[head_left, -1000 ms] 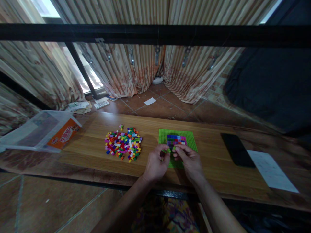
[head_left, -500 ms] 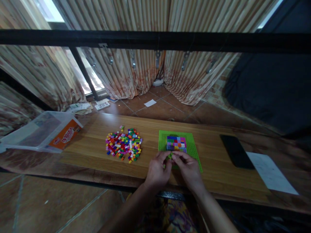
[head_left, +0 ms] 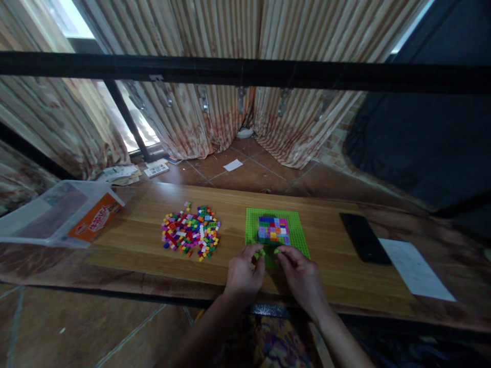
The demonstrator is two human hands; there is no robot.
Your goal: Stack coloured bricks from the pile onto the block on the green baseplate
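My left hand pinches a small lime-green toy brick between thumb and forefinger. A second little lime-green piece is at the fingertips of my right hand, also closed in a pinch. Both hands hover over the near edge of a green studded baseplate, a short gap between them. Just beyond my fingers, a block of many-coloured bricks stands on the baseplate. Fingers partly cover the pieces, so their exact shapes are hard to make out.
Left of the baseplate, a loose pile of coloured bricks lies on the wooden board. A clear plastic box with an orange label stands at far left. To the right are a black phone and a white paper sheet.
My hands were together on lime-green bricks; now they are apart, each with a lime-green piece. The whole view has shifted slightly.
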